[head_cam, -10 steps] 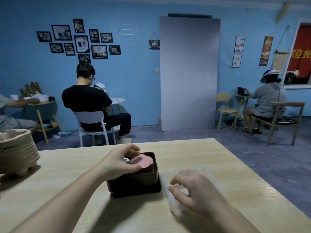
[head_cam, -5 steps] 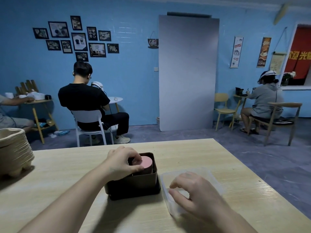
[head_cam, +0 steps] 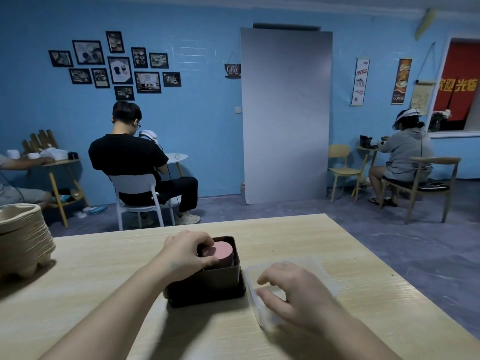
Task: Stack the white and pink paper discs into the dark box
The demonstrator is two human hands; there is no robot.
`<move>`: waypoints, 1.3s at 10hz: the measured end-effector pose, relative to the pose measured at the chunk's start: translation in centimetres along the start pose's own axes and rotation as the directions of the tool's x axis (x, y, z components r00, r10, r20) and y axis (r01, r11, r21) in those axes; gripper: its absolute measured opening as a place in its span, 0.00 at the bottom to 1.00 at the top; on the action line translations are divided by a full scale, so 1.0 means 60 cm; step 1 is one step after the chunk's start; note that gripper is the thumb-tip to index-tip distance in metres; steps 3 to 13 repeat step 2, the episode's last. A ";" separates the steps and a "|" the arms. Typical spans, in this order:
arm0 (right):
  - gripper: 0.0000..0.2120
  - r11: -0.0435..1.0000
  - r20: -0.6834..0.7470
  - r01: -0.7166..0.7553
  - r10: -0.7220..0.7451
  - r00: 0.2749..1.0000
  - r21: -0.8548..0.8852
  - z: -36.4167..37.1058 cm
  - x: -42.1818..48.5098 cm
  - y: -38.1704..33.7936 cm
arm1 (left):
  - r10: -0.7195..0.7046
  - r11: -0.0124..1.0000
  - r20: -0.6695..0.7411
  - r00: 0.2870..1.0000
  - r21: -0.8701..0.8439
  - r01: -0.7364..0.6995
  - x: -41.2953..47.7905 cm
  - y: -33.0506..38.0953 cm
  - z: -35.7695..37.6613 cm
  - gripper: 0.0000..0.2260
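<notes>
Left hand: the left hand [head_cam: 188, 252] reaches in from 7 o'clock and curls over the near-left side of a stack of pink paper discs [head_cam: 217, 253], fingers and thumb closed around it, thumb on the near side.
Discs: the stack stands upright inside the dark brown square box [head_cam: 207, 279], its flat pink top showing just above the rim; only pink is visible, and any white discs beneath cannot be made out.
Box: it sits at the middle of the pale wooden table [head_cam: 337, 255], on a slightly wider dark base, at 12 o'clock from the wearer.
Right hand: the right hand [head_cam: 293, 292] comes in from 5 o'clock and hangs over a clear, shallow plastic container [head_cam: 324, 271], fingers loosely bent and spread, thumb apart from them; nothing is seen between them, and whether the fingertips touch the container floor cannot be told.
Container: it lies just beside the box at its 3 o'clock, the two edges nearly meeting.
Table edge: a tall stack of beige moulded pulp trays [head_cam: 22, 240] stands at 9 o'clock, well apart from the box.
Room: beyond the table, at 11 o'clock, a person in a black shirt [head_cam: 130, 162] sits with their back turned on a white chair [head_cam: 137, 193].
</notes>
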State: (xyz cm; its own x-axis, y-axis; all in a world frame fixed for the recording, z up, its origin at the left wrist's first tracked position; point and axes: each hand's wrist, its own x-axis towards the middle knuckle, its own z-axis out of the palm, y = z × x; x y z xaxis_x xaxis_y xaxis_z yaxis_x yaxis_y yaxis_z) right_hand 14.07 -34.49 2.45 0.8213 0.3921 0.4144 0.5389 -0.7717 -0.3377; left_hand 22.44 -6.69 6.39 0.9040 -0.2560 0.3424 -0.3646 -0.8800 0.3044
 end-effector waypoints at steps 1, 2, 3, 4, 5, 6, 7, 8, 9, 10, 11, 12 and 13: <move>0.20 1.000 -0.008 -0.012 0.012 1.000 -0.013 -0.002 -0.004 -0.002 | -0.008 1.000 -0.016 1.000 -0.006 0.008 -0.001 0.006 -0.001 0.12; 0.20 1.000 -0.003 -0.021 0.021 1.000 -0.001 -0.005 -0.004 -0.008 | -0.007 1.000 -0.050 0.999 -0.030 0.006 -0.007 0.006 0.000 0.14; 0.20 1.000 -0.003 -0.021 0.021 1.000 -0.001 -0.005 -0.004 -0.008 | -0.007 1.000 -0.050 0.999 -0.030 0.006 -0.007 0.006 0.000 0.14; 0.20 1.000 -0.003 -0.021 0.021 1.000 -0.001 -0.005 -0.004 -0.008 | -0.007 1.000 -0.050 0.999 -0.030 0.006 -0.007 0.006 0.000 0.14; 0.20 1.000 -0.003 -0.021 0.021 1.000 -0.001 -0.005 -0.004 -0.008 | -0.007 1.000 -0.050 0.999 -0.030 0.006 -0.007 0.006 0.000 0.14; 0.20 1.000 -0.003 -0.021 0.021 1.000 -0.001 -0.005 -0.004 -0.008 | -0.007 1.000 -0.050 0.999 -0.030 0.006 -0.007 0.006 0.000 0.14; 0.20 1.000 -0.003 -0.021 0.021 1.000 -0.001 -0.005 -0.004 -0.008 | -0.007 1.000 -0.050 0.999 -0.030 0.006 -0.007 0.006 0.000 0.14; 0.20 1.000 -0.003 -0.021 0.021 1.000 -0.001 -0.005 -0.004 -0.008 | -0.007 1.000 -0.050 0.999 -0.030 0.006 -0.007 0.006 0.000 0.14; 0.20 1.000 -0.003 -0.021 0.021 1.000 -0.001 -0.005 -0.004 -0.008 | -0.007 1.000 -0.050 0.999 -0.030 0.006 -0.007 0.006 0.000 0.14; 0.20 1.000 -0.003 -0.021 0.021 1.000 -0.001 -0.005 -0.004 -0.008 | -0.007 1.000 -0.050 0.999 -0.030 0.006 -0.007 0.006 0.000 0.14; 0.20 1.000 -0.003 -0.021 0.021 1.000 -0.001 -0.005 -0.004 -0.008 | -0.007 1.000 -0.050 0.999 -0.030 0.006 -0.007 0.006 0.000 0.14; 0.20 1.000 -0.003 -0.021 0.021 1.000 -0.001 -0.005 -0.004 -0.008 | -0.007 1.000 -0.050 0.999 -0.030 0.006 -0.007 0.006 0.000 0.14; 0.20 1.000 -0.003 -0.021 0.021 1.000 -0.001 -0.005 -0.004 -0.008 | -0.007 1.000 -0.050 0.999 -0.030 0.006 -0.007 0.006 0.000 0.14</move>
